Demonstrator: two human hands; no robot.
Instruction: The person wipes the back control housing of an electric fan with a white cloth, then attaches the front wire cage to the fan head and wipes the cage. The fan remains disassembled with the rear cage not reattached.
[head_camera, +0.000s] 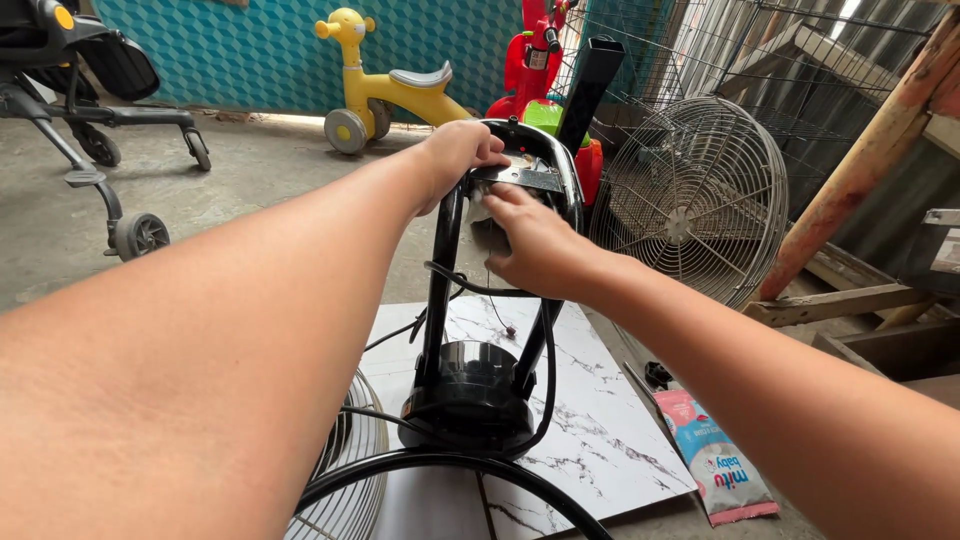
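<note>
Gripping the top of the black metal fan stand (445, 290), the left hand (455, 155) closes around its curved bar, while the right hand (535, 245) just below pinches a small flat metal bracket (520, 177). Beneath both hands lies a white marble-pattern board (590, 420), and right of the right hand leans a round grey wire fan guard (690, 205).

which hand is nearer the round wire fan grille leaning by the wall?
Right. The right hand is on the black fan bracket, just left of the round wire fan grille; the left hand grips farther left.
</note>
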